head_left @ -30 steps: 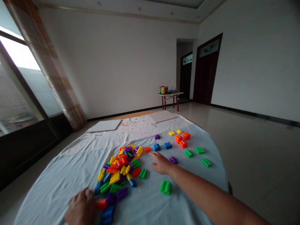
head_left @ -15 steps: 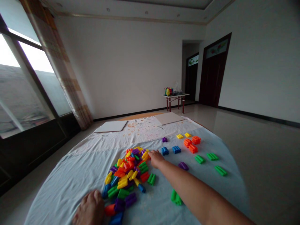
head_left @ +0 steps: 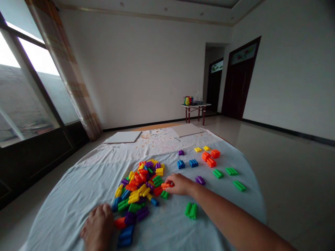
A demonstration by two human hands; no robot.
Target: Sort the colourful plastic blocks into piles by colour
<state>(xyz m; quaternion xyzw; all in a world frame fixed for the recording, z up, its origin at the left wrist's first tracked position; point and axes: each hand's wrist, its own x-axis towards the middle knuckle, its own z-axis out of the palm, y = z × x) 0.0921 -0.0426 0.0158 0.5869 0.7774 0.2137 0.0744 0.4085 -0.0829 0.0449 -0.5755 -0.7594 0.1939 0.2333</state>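
Observation:
A heap of ribbed plastic building blocks (head_left: 141,177) in orange, yellow, green, blue and purple lies on the cloth-covered table. At its right edge my right hand (head_left: 180,184) pinches an orange block (head_left: 166,186) between thumb and fingers, just above a green block (head_left: 164,195). My left hand (head_left: 98,225) rests palm down on the cloth, left of the heap's near end, with its fingers lying loosely and nothing visible in it. An orange block (head_left: 120,222) and a blue block (head_left: 126,236) lie to its right.
Sorted by colour on the right are green blocks (head_left: 231,171), orange blocks (head_left: 211,162), blue blocks (head_left: 193,163), yellow blocks (head_left: 198,149) and purple blocks (head_left: 200,180). Two boards, one white (head_left: 123,137) and one greyish (head_left: 187,130), lie at the far edge. A small table (head_left: 196,105) stands beyond.
My right hand has drawn back toward me from the heap's upper right side, and an orange block now shows in its fingers. My left hand stays on the cloth. The view has shifted slightly.

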